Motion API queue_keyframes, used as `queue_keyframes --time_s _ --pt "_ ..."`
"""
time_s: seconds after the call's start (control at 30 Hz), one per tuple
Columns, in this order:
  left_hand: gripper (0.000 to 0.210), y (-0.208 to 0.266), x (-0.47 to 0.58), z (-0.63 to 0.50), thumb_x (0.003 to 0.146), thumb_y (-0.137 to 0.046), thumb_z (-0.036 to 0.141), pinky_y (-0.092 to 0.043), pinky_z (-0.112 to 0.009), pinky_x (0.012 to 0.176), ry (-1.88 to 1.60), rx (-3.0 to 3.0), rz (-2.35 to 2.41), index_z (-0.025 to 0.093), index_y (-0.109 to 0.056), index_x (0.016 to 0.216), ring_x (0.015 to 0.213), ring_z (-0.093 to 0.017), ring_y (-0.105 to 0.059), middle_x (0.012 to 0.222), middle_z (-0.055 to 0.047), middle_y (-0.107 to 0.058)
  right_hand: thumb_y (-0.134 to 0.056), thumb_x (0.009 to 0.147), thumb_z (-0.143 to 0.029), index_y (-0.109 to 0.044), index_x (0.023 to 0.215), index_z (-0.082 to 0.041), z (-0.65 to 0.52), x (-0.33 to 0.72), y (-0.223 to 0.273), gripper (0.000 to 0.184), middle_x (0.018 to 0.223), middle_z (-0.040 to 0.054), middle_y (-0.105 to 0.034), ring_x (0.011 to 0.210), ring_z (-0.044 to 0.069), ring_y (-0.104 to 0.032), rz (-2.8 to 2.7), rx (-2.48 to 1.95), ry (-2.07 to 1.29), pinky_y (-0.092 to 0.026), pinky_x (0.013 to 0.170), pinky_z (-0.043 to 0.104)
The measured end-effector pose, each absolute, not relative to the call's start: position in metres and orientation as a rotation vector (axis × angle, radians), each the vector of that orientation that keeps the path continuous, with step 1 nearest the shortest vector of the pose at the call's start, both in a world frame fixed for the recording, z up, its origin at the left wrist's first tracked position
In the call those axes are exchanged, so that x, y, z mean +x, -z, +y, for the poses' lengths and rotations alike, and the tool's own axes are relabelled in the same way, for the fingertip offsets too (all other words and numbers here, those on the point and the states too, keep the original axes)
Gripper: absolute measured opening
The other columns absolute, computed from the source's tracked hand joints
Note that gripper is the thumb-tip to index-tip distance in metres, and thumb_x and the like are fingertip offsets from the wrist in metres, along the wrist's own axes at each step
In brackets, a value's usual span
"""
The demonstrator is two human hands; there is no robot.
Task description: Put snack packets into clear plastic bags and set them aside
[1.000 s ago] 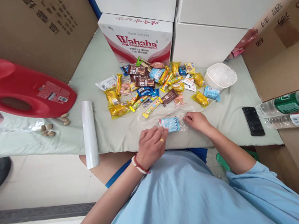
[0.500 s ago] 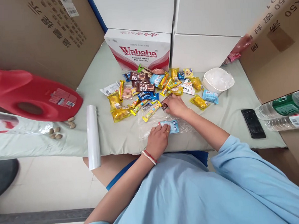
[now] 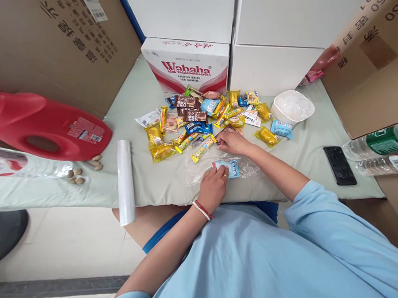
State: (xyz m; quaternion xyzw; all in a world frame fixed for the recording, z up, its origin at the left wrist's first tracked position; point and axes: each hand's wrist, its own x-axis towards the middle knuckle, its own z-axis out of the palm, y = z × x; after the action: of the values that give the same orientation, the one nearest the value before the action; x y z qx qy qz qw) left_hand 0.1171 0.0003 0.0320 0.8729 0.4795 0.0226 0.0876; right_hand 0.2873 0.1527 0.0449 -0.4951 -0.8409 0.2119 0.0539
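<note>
My left hand (image 3: 214, 186) rests at the front of the table with its fingers curled over a small light-blue snack packet (image 3: 233, 169). This packet lies on a crumpled clear plastic bag (image 3: 250, 167), its left end covered by the fingers. Farther forward, my right hand (image 3: 232, 141) has its fingers closed on a brown snack packet (image 3: 219, 137), largely hidden under the hand. Just left of it lies a yellow snack bar (image 3: 203, 148). Behind both hands spreads a pile of wrapped snacks, among them dark brown cocoa packets (image 3: 197, 116) and yellow-wrapped cakes (image 3: 163, 151).
A white bowl (image 3: 277, 111) holding clear plastic stands right of the pile. A phone (image 3: 339, 165) and water bottles (image 3: 375, 142) lie farther right. At left are a film roll (image 3: 125, 184), a red jug (image 3: 72, 142) and several nuts (image 3: 78, 172). Boxes (image 3: 186, 63) stand behind.
My right hand has shifted slightly over the brown packet, which is now more hidden. My left hand stays on the light-blue packet. The whole view has moved a little.
</note>
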Motion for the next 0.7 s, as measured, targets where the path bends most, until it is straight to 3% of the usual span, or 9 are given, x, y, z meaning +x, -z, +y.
queue_keyframes --time_s 0.1,0.2,0.27,0.37,0.57,0.7 --pt "0.044 -0.032 0.118 0.001 0.105 -0.039 0.015 -0.051 -0.043 0.095 -0.078 2.599 1.445 0.021 -0.060 0.144 0.123 -0.029 -0.061 0.145 -0.012 -0.064 -0.071 0.092 -0.024 -0.074 0.104 -0.017 0.155 0.283 -0.044 0.014 0.100 0.0090 -0.075 0.105 0.027 -0.054 -2.637 -1.501 -0.628 -0.033 0.083 0.033" --pt "0.047 -0.034 0.118 0.001 0.104 -0.040 0.013 -0.053 -0.039 0.084 -0.002 2.593 1.444 0.021 -0.058 0.146 0.107 -0.025 -0.068 0.149 -0.011 -0.063 -0.064 0.094 -0.022 -0.074 0.095 -0.017 0.157 0.285 -0.051 0.011 0.108 0.0104 -0.072 0.107 0.027 -0.053 -2.651 -1.411 -0.604 -0.034 0.086 0.033" --pt "0.049 -0.034 0.118 0.000 0.103 -0.041 0.012 -0.053 -0.037 0.076 0.047 2.571 1.454 0.022 -0.056 0.148 0.099 -0.023 -0.070 0.153 -0.010 -0.061 -0.062 0.096 -0.024 -0.072 0.097 -0.017 0.153 0.288 -0.062 0.013 0.112 0.0115 -0.070 0.105 0.026 -0.054 -2.622 -1.341 -0.611 -0.035 0.085 0.032" --pt "0.049 -0.034 0.118 -0.001 0.103 -0.041 0.013 -0.053 -0.037 0.071 0.020 2.527 1.466 0.021 -0.056 0.149 0.097 -0.023 -0.071 0.154 -0.012 -0.060 -0.053 0.101 -0.023 -0.068 0.102 -0.017 0.129 0.293 -0.080 0.016 0.102 0.0093 -0.070 0.092 0.022 -0.058 -2.617 -1.266 -0.677 -0.036 0.078 0.030" --pt "0.040 -0.027 0.115 0.001 0.102 -0.039 0.013 -0.059 -0.039 0.083 -0.104 2.394 1.461 0.016 -0.072 0.124 0.094 -0.025 -0.073 0.121 -0.016 -0.075 -0.045 0.108 -0.024 -0.068 0.111 -0.019 0.052 0.297 -0.064 0.024 0.097 0.0089 -0.069 0.088 0.022 -0.059 -2.675 -1.175 -0.635 -0.040 0.076 0.030" --pt "0.043 -0.022 0.093 -0.002 0.100 -0.041 0.014 -0.060 -0.039 0.096 -0.386 2.258 1.285 0.021 -0.072 0.129 0.110 -0.023 -0.072 0.130 -0.011 -0.074 -0.041 0.108 -0.020 -0.068 0.129 -0.022 0.023 0.300 -0.029 0.034 0.100 0.0096 -0.066 0.092 0.023 -0.058 -2.534 -1.171 -0.603 -0.047 0.088 0.034"
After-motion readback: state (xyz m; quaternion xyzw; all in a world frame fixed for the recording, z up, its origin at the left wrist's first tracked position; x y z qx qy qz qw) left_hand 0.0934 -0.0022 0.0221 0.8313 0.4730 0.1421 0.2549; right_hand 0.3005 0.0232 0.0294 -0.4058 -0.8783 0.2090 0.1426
